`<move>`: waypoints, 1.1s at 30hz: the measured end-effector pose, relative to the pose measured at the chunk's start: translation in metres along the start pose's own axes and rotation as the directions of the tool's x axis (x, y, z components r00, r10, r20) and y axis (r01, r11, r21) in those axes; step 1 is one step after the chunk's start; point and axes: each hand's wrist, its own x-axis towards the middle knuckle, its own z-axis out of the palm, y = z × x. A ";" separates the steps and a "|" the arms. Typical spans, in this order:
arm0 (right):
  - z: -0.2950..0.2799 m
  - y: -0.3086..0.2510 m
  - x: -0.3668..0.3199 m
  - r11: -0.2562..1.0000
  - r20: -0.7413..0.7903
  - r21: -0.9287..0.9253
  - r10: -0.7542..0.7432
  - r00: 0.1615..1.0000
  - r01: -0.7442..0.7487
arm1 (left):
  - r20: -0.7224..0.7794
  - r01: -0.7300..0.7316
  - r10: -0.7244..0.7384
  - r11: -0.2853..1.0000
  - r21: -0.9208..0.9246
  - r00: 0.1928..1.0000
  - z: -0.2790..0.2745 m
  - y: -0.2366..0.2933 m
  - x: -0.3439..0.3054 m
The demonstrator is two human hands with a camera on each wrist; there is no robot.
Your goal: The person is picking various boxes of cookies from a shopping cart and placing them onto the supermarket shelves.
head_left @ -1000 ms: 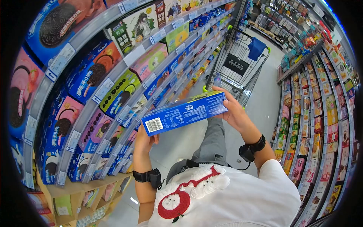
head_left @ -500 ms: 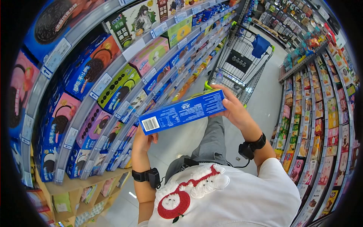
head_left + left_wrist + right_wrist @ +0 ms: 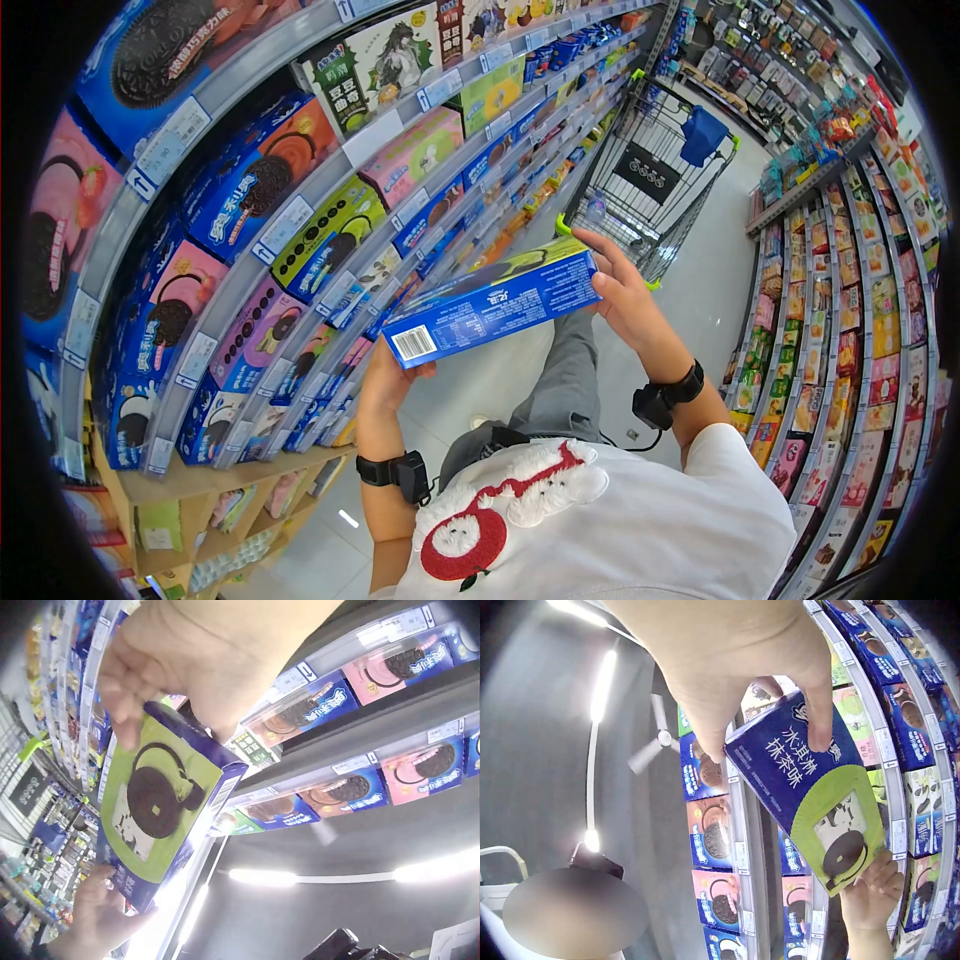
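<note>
Both hands hold a blue and green cookie box point(image 3: 495, 305), one at each end, in front of the person's body. Its barcode and small-print side faces the head camera. On the broad face, seen in the right wrist view, the cookie box point(image 3: 802, 780) shows white lettering and a dark cookie on green. My left hand point(image 3: 392, 378) grips the lower left end, fingers partly hidden beneath it. At the opposite end my right hand point(image 3: 628, 298) pinches between thumb and fingers; in the right wrist view a finger of the right hand point(image 3: 742, 664) lies across the blue end.
Shelves of cookie boxes point(image 3: 265, 175) with price labels rise close on the left. Ahead stands a shopping cart point(image 3: 645, 165) with a blue cloth point(image 3: 705, 135) over its side. Another stocked shelf point(image 3: 835, 340) lines the right side of the aisle.
The box has tilted slightly, so more of its green and blue broad face shows in the head view. Both hands keep their grip. The head view has shifted a little.
</note>
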 end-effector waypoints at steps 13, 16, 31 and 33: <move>0.015 -0.022 0.023 0.936 0.160 -0.163 -0.286 0.945 0.311 | 0.494 0.246 -0.067 0.919 -0.307 0.867 0.043 0.001 0.002; 0.015 -0.029 0.033 0.897 0.183 -0.219 -0.349 0.919 0.385 | 0.540 0.280 -0.136 0.940 -0.195 0.831 0.053 0.002 -0.002; 0.044 -0.039 0.034 0.863 0.286 -0.317 -0.309 0.907 0.394 | 0.649 0.384 -0.214 0.914 -0.132 0.730 0.068 -0.011 -0.023; 0.041 -0.034 0.032 0.839 0.265 -0.367 -0.319 0.910 0.401 | 0.635 0.380 -0.218 0.916 -0.130 0.741 0.066 -0.010 -0.024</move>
